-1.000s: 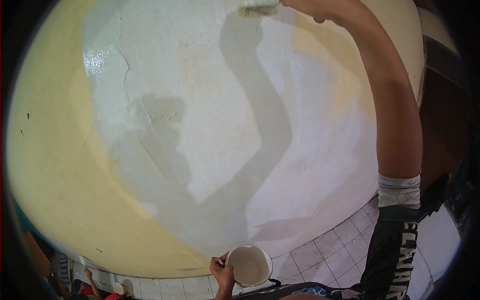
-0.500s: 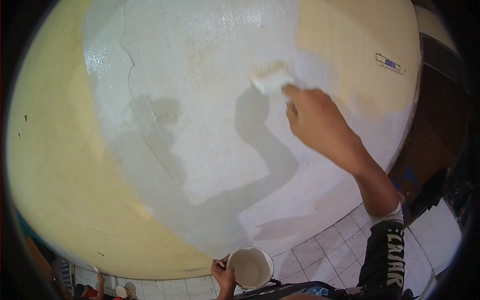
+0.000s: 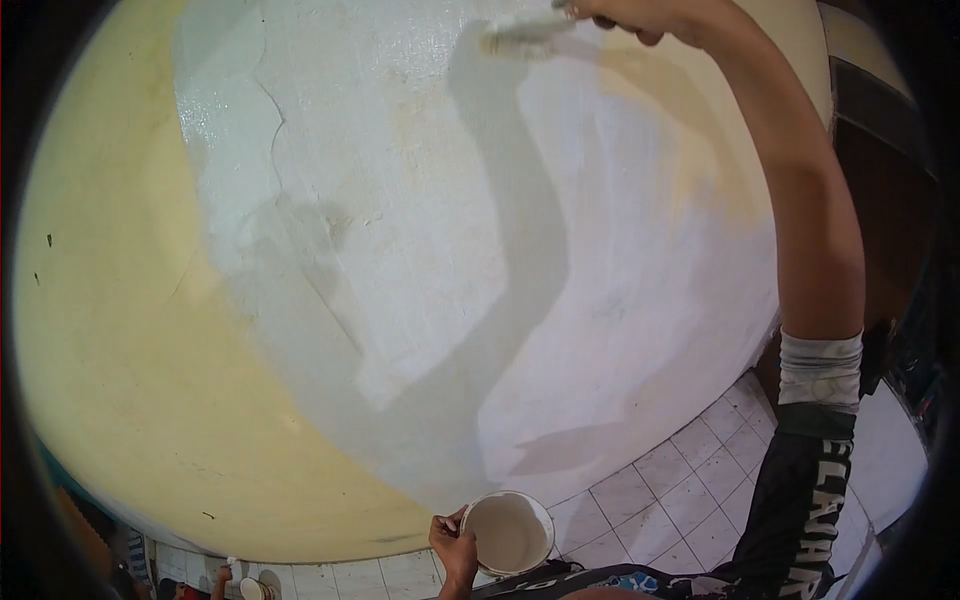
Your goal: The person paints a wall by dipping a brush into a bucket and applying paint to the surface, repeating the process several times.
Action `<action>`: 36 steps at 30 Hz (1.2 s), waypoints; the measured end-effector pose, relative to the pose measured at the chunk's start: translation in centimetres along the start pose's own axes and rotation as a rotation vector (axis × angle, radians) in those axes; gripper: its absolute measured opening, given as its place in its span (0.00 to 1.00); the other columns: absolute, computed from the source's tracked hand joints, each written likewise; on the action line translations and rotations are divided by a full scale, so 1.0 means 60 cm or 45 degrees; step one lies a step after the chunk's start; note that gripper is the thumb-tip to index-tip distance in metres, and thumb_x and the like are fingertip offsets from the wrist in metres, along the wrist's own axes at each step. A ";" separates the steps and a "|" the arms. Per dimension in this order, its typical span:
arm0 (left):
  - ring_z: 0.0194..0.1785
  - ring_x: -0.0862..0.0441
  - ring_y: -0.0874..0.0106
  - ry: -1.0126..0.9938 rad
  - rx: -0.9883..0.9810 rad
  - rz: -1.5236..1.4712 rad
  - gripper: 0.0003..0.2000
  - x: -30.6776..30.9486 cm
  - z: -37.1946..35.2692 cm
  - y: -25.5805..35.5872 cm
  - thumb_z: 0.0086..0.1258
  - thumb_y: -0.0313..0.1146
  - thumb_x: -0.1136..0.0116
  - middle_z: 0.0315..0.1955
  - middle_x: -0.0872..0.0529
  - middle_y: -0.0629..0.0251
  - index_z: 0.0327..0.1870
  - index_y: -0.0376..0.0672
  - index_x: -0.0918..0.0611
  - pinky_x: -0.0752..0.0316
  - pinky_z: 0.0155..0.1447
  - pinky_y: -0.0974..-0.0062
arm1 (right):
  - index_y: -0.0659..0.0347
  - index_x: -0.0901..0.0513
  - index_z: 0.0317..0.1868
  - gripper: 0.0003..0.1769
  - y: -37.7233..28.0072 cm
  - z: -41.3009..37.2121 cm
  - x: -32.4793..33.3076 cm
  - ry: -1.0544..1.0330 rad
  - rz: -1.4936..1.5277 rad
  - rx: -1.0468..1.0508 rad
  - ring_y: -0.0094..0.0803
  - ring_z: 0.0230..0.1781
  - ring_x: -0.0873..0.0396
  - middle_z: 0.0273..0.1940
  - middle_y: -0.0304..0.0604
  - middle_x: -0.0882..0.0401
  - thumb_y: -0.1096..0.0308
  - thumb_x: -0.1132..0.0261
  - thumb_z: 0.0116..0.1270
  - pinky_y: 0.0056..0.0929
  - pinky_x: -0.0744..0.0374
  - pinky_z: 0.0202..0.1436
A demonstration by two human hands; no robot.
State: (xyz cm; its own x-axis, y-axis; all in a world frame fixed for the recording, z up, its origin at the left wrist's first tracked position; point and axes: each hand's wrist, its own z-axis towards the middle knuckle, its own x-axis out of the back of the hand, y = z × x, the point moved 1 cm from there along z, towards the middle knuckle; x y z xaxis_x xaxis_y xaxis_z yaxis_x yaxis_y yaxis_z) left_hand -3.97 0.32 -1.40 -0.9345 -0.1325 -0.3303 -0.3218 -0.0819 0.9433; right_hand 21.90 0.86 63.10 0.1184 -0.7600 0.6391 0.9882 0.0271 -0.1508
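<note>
Overhead, the brush (image 3: 518,33) juts left from the right grip (image 3: 625,12).

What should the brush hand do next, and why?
Probably pull the brush down and rightward across the yellowish patch: the right hand holds it high on the wall, which is already white to its left, and that patch beside it shows through thinly. The left hand holds the paint bucket low.
</note>
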 end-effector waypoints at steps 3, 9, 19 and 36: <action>0.59 0.17 0.53 -0.023 0.018 -0.011 0.19 0.005 -0.006 0.001 0.46 0.07 0.52 0.46 0.15 0.34 0.33 0.42 0.38 0.28 0.67 0.62 | 0.68 0.15 0.43 0.10 0.004 0.028 0.022 0.030 0.041 -0.078 0.30 0.28 0.27 0.29 0.47 0.21 0.71 0.37 0.67 0.33 0.29 0.30; 0.60 0.18 0.53 0.006 0.092 0.016 0.18 0.023 -0.009 -0.014 0.46 0.08 0.52 0.48 0.16 0.32 0.33 0.41 0.37 0.28 0.67 0.62 | 0.69 0.23 0.61 0.20 0.001 -0.001 -0.009 0.558 0.103 0.002 0.39 0.47 0.19 0.54 0.55 0.20 0.68 0.39 0.73 0.38 0.19 0.49; 0.61 0.18 0.53 0.064 0.025 -0.017 0.17 0.011 -0.027 0.001 0.46 0.08 0.54 0.48 0.16 0.33 0.33 0.41 0.38 0.29 0.68 0.63 | 0.69 0.20 0.54 0.16 0.039 -0.174 -0.232 0.109 0.208 0.192 0.61 0.38 0.18 0.35 0.67 0.18 0.73 0.39 0.67 0.49 0.21 0.43; 0.62 0.19 0.53 0.059 0.059 -0.072 0.18 0.064 -0.026 -0.010 0.47 0.08 0.54 0.45 0.16 0.36 0.33 0.42 0.38 0.29 0.67 0.63 | 0.76 0.16 0.45 0.13 -0.154 0.017 -0.025 -0.183 -0.205 -0.010 0.41 0.31 0.18 0.34 0.58 0.17 0.75 0.40 0.65 0.40 0.20 0.38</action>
State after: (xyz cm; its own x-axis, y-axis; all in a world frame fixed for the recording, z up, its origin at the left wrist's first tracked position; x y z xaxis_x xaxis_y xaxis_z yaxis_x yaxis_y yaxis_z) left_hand -7.15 -1.67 -3.27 -0.9069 -0.1747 -0.3834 -0.3816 -0.0452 0.9232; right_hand 12.67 2.41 64.32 -0.0276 -0.6538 0.7562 0.9948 -0.0923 -0.0434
